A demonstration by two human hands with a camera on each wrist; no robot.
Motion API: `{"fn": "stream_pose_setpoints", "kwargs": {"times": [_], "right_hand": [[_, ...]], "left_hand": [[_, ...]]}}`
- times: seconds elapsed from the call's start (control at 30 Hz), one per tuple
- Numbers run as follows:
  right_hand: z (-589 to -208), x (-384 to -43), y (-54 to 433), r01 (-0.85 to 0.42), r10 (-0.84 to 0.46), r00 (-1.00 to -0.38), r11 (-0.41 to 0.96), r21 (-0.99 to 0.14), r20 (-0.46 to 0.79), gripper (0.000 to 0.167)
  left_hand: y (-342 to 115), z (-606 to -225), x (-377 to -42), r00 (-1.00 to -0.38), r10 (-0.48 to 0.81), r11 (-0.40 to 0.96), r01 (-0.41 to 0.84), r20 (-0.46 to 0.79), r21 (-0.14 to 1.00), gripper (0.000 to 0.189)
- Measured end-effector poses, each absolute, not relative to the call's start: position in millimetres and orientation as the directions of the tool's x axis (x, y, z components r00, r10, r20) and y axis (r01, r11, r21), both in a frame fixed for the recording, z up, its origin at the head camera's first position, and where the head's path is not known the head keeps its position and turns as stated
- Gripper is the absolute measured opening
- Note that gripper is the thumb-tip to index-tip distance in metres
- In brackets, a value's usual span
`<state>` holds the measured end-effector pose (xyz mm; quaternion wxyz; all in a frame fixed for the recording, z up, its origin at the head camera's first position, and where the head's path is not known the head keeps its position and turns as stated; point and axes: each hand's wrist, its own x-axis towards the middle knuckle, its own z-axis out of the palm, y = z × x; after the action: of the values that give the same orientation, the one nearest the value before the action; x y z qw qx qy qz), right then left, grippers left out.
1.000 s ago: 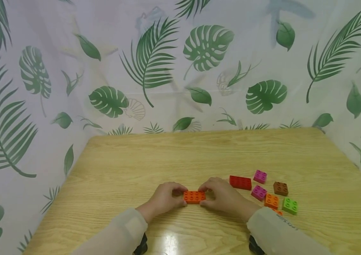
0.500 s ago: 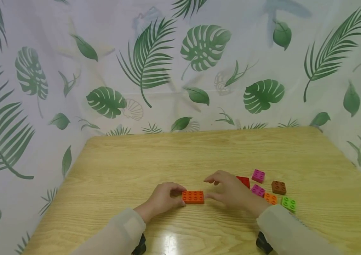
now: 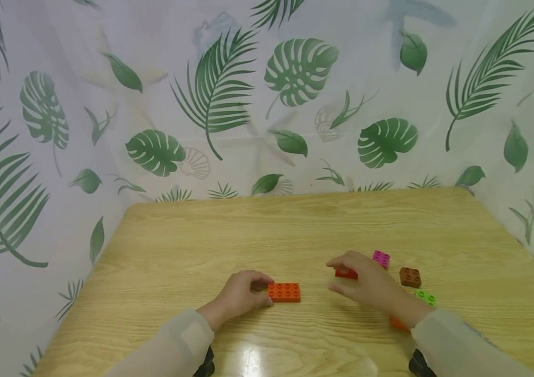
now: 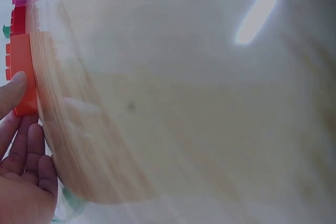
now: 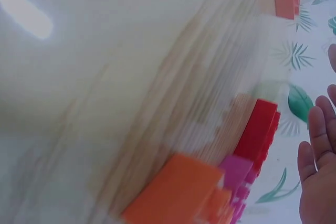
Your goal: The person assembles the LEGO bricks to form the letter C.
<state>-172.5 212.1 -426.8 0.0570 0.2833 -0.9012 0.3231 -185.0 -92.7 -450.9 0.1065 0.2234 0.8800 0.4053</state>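
Note:
On the table lies an orange-red building brick (image 3: 284, 292) with two rows of studs. My left hand (image 3: 241, 293) pinches its left end between thumb and fingers; the left wrist view shows the thumb on the brick's side (image 4: 23, 95). To the right, my right hand (image 3: 366, 283) is over a long red brick (image 3: 346, 273), thumb and fingers apart with nothing between them. The hand covers part of the red brick in the head view. From the right wrist, the red brick (image 5: 256, 136) stands apart from the fingers, beside a magenta brick (image 5: 236, 172).
Right of the hand are another magenta brick (image 3: 381, 258), a brown brick (image 3: 410, 277) and a lime green brick (image 3: 425, 297). An orange brick (image 3: 399, 323) shows partly beneath the right forearm. A leaf-print cloth (image 3: 248, 104) hangs behind the wooden table (image 3: 191, 235).
My right hand has let go of the orange-red brick's right end and moved right, over the red brick. The left hand keeps its pinch, and the orange-red brick stays in place.

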Motion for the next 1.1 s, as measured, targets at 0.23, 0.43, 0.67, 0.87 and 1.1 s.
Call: {"fn": "stream_pose_setpoints", "kwargs": {"times": [0.23,0.43,0.67,0.87,1.1], "right_hand": [[-426,-162,232,-0.514,-0.435,-0.857,0.689,-0.511,0.276,0.042],[-425,-151,244,-0.573,-0.444,-0.818,0.69,-0.443,0.367,0.038],[-431,-138,262,-0.559,-0.424,-0.824,0.718,-0.415,0.376,0.037],[-440,-127,279,-0.552,-0.401,-0.824,0.728,-0.407,0.4,0.04],[-444,-114,294,-0.513,-0.359,-0.844,0.761,-0.399,0.399,0.041]], "left_hand": [[-92,-451,-185,-0.885,0.465,0.581,0.289,-0.02,0.761,0.035],[-93,-453,-186,-0.885,0.465,0.585,0.296,-0.013,0.755,0.036],[-92,-451,-184,-0.879,0.477,0.57,0.295,-0.017,0.767,0.037],[-93,-451,-184,-0.878,0.478,0.573,0.298,-0.017,0.764,0.037],[-93,-452,-185,-0.879,0.476,0.569,0.296,-0.014,0.767,0.037]]}}
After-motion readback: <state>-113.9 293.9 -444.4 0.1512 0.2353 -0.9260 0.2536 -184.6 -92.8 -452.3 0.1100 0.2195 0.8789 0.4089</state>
